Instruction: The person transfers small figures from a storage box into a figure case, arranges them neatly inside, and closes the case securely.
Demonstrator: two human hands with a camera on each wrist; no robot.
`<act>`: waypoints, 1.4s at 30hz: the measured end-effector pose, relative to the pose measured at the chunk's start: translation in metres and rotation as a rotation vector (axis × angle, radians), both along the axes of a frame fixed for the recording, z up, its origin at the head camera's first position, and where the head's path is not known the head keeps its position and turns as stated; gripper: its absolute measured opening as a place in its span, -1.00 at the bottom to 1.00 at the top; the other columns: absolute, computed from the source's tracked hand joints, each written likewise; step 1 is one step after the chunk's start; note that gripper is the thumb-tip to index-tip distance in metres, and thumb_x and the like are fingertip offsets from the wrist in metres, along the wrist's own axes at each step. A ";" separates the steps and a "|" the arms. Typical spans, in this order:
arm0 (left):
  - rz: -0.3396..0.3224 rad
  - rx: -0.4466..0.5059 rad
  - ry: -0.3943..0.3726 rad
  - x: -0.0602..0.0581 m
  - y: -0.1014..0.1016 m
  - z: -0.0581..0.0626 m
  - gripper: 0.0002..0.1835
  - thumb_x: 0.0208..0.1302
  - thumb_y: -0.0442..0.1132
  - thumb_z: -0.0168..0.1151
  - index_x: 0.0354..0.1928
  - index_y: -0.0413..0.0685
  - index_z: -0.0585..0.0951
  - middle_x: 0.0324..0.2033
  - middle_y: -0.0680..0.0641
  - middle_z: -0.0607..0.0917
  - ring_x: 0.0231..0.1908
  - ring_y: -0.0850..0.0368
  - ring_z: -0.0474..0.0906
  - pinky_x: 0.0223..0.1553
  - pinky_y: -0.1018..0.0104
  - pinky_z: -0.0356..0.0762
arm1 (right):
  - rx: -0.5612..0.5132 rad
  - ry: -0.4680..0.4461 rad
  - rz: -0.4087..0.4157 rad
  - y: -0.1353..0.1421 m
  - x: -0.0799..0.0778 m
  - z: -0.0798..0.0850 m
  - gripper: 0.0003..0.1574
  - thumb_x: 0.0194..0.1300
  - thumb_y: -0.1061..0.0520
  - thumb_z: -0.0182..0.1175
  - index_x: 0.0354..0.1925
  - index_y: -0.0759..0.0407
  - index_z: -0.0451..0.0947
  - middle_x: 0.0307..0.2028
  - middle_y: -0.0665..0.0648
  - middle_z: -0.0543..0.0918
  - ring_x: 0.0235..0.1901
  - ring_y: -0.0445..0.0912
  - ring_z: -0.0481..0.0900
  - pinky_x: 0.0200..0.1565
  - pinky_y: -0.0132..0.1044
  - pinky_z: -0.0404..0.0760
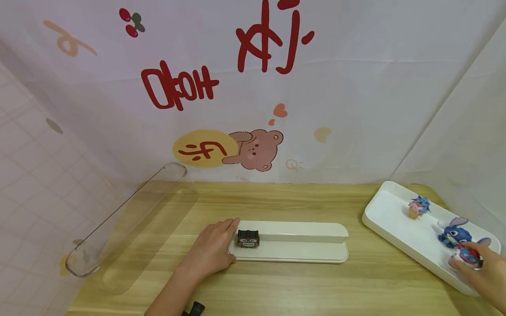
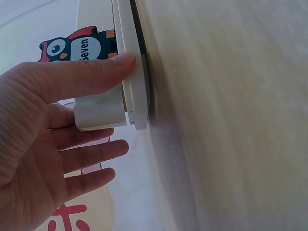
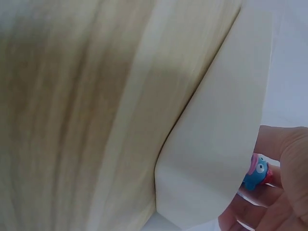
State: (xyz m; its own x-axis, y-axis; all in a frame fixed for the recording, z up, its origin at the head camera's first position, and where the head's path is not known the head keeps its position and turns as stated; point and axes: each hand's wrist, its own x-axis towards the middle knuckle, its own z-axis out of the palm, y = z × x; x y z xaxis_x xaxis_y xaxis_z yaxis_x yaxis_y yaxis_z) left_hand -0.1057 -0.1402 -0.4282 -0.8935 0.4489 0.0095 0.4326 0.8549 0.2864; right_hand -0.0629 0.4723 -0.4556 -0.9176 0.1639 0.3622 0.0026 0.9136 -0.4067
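And in at the tray (image 1: 395,215), pinching a small red-and-blue toy (image 1: 469,256) with the right hand (image 1: 488,274), just beside the blue figure (image 1: 454,232)! Can't tell whether clear of the tray floor. Farther up, spot the cone toy (image 1: 417,206). Over to the left hand (image 1: 215,248): gripping the left end of the stand (image 1: 300,251), thumb along the front edge, three fingers loosely extended behind. Right next to that, on the lower step, see the owl (image 1: 248,239). Looks like the picking stage. Calls next, probably, for a secure pinch, a lift over the tray wall and a steadied stand. All on a wood-grain table (image 1: 300,289), with a clear cover (image 1: 132,228) far left and, behind, a white curtain (image 1: 348,101) with a bear (image 1: 257,151) and red lettering (image 1: 178,87).
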 end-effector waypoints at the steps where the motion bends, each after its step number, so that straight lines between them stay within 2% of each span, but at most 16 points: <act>1: 0.000 0.002 0.000 0.000 0.000 0.000 0.05 -0.08 -0.19 0.75 0.48 -0.31 0.42 0.32 -0.27 0.56 0.26 -0.25 0.54 0.30 -0.18 0.48 | -0.017 0.031 0.010 0.000 0.001 0.000 -0.35 0.13 0.27 0.57 -0.06 0.71 0.44 -0.33 0.73 0.52 -0.49 -0.25 0.50 -0.50 -0.67 0.16; 3: 0.000 0.006 0.002 0.000 0.000 0.001 0.05 -0.09 -0.20 0.75 0.48 -0.32 0.42 0.32 -0.28 0.56 0.26 -0.26 0.54 0.31 -0.19 0.48 | -0.059 0.091 0.031 -0.002 0.002 0.000 -0.36 0.25 0.21 0.52 -0.06 0.71 0.42 -0.39 0.64 0.51 -0.41 -0.56 0.25 -0.50 -0.64 0.21; 4: -0.001 0.006 0.007 0.000 0.000 0.001 0.05 -0.09 -0.20 0.75 0.48 -0.32 0.42 0.31 -0.28 0.57 0.26 -0.26 0.55 0.31 -0.20 0.48 | -0.089 0.127 0.047 0.000 0.002 -0.002 -0.33 0.30 0.14 0.49 -0.06 0.72 0.42 -0.43 0.42 0.57 -0.37 -0.64 0.14 -0.50 -0.64 0.22; 7: -0.003 0.004 0.011 0.000 0.001 0.001 0.05 -0.09 -0.20 0.75 0.47 -0.33 0.42 0.31 -0.29 0.57 0.25 -0.27 0.55 0.31 -0.19 0.48 | -0.161 0.234 0.097 0.000 0.000 -0.004 -0.09 0.36 -0.18 0.42 -0.07 0.73 0.41 -0.34 -0.25 0.55 -0.34 -0.67 0.16 -0.43 -0.72 0.23; 10: -0.004 -0.003 0.010 -0.001 0.001 0.002 0.05 -0.09 -0.19 0.75 0.47 -0.33 0.42 0.31 -0.29 0.57 0.25 -0.27 0.55 0.31 -0.18 0.48 | -0.167 0.272 0.098 -0.002 -0.002 -0.001 -0.03 0.36 -0.24 0.39 -0.06 0.74 0.42 -0.31 -0.20 0.57 -0.33 -0.69 0.16 -0.38 -0.76 0.21; 12: -0.003 -0.007 0.007 -0.001 0.001 0.002 0.05 -0.08 -0.18 0.75 0.48 -0.33 0.42 0.31 -0.28 0.57 0.25 -0.26 0.55 0.31 -0.18 0.48 | -0.139 0.261 0.078 -0.005 -0.002 0.003 -0.11 0.38 -0.16 0.40 -0.04 0.74 0.42 -0.32 0.22 0.60 -0.34 -0.69 0.14 -0.40 -0.76 0.20; 14: -0.002 -0.010 0.004 -0.001 0.001 0.002 0.05 -0.08 -0.18 0.75 0.48 -0.32 0.42 0.31 -0.28 0.57 0.25 -0.26 0.55 0.31 -0.18 0.48 | -0.140 0.270 0.083 -0.007 -0.003 0.007 -0.08 0.36 -0.19 0.41 -0.04 0.73 0.43 -0.33 0.23 0.61 -0.36 -0.72 0.15 -0.42 -0.76 0.22; 17: -0.003 -0.010 0.006 -0.001 0.001 0.002 0.05 -0.08 -0.18 0.75 0.48 -0.32 0.42 0.31 -0.28 0.57 0.24 -0.26 0.56 0.30 -0.18 0.49 | -0.157 0.291 0.097 -0.012 -0.005 0.013 0.04 0.29 -0.33 0.39 -0.04 0.71 0.45 -0.25 -0.41 0.50 -0.36 -0.73 0.19 -0.45 -0.75 0.25; 19: -0.003 -0.009 0.008 -0.001 0.001 0.002 0.05 -0.08 -0.18 0.75 0.47 -0.32 0.42 0.31 -0.28 0.57 0.24 -0.25 0.56 0.30 -0.17 0.49 | -0.154 0.291 0.088 -0.017 -0.005 0.018 0.00 0.29 -0.29 0.41 -0.03 0.70 0.46 -0.24 -0.44 0.46 -0.35 -0.73 0.19 -0.44 -0.74 0.23; 22: -0.003 -0.007 0.010 -0.001 0.000 0.002 0.05 -0.08 -0.18 0.75 0.47 -0.32 0.42 0.30 -0.28 0.58 0.24 -0.25 0.56 0.30 -0.17 0.49 | -0.109 0.256 0.042 -0.025 -0.004 0.027 -0.27 0.30 0.04 0.51 0.00 0.68 0.48 -0.29 0.13 0.60 -0.33 -0.74 0.14 -0.44 -0.68 0.20; 23: -0.003 -0.007 0.011 -0.001 0.000 0.002 0.05 -0.08 -0.18 0.75 0.47 -0.32 0.42 0.30 -0.27 0.58 0.23 -0.25 0.56 0.30 -0.17 0.49 | -0.104 0.248 0.031 -0.027 -0.004 0.030 -0.35 0.26 0.17 0.53 0.01 0.68 0.49 -0.30 0.16 0.58 -0.33 -0.74 0.14 -0.43 -0.68 0.19; 24: -0.003 -0.006 0.010 -0.001 0.000 0.002 0.05 -0.08 -0.18 0.75 0.47 -0.32 0.42 0.30 -0.27 0.58 0.24 -0.24 0.56 0.30 -0.17 0.49 | -0.099 0.245 0.028 -0.030 -0.003 0.033 -0.39 0.22 0.26 0.52 0.02 0.69 0.49 -0.30 0.37 0.56 -0.33 -0.74 0.13 -0.42 -0.68 0.18; 31: -0.009 -0.003 0.012 0.000 0.001 0.002 0.04 -0.08 -0.19 0.74 0.47 -0.33 0.43 0.29 -0.27 0.58 0.22 -0.24 0.57 0.29 -0.17 0.49 | -0.131 0.274 0.070 -0.045 -0.007 0.046 -0.38 -0.02 0.50 0.52 0.02 0.69 0.53 -0.15 -0.41 0.41 -0.28 -0.72 0.25 -0.33 -0.79 0.27; 33: -0.009 -0.006 0.014 -0.001 0.001 0.002 0.04 -0.08 -0.19 0.74 0.46 -0.33 0.43 0.29 -0.27 0.59 0.22 -0.23 0.57 0.29 -0.16 0.50 | -0.138 0.273 0.078 -0.050 -0.007 0.049 -0.36 -0.06 0.54 0.50 0.03 0.69 0.53 -0.13 -0.43 0.43 -0.27 -0.71 0.26 -0.31 -0.80 0.27; 35: -0.011 -0.006 0.016 -0.001 0.001 0.002 0.04 -0.08 -0.19 0.75 0.46 -0.33 0.43 0.28 -0.27 0.59 0.21 -0.23 0.58 0.29 -0.16 0.50 | -0.158 0.283 0.082 -0.055 -0.006 0.050 -0.36 -0.06 0.55 0.49 0.03 0.68 0.54 -0.11 -0.60 0.35 -0.27 -0.69 0.27 -0.28 -0.81 0.26; 42: -0.012 -0.011 0.020 -0.001 0.001 0.001 0.04 -0.09 -0.18 0.75 0.46 -0.33 0.43 0.28 -0.27 0.59 0.21 -0.23 0.58 0.27 -0.16 0.52 | -0.204 0.306 0.095 -0.071 -0.006 0.059 -0.31 -0.16 0.61 0.48 0.03 0.67 0.52 -0.14 -0.64 0.38 -0.30 -0.68 0.34 -0.31 -0.82 0.34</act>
State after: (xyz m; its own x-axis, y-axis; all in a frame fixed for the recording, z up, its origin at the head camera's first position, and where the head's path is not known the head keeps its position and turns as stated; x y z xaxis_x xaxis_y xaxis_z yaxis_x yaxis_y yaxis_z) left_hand -0.1072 -0.1394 -0.4271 -0.8876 0.4600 0.0226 0.4487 0.8525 0.2682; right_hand -0.0693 0.4013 -0.3969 -0.7864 0.1802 0.5908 -0.2283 0.8040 -0.5491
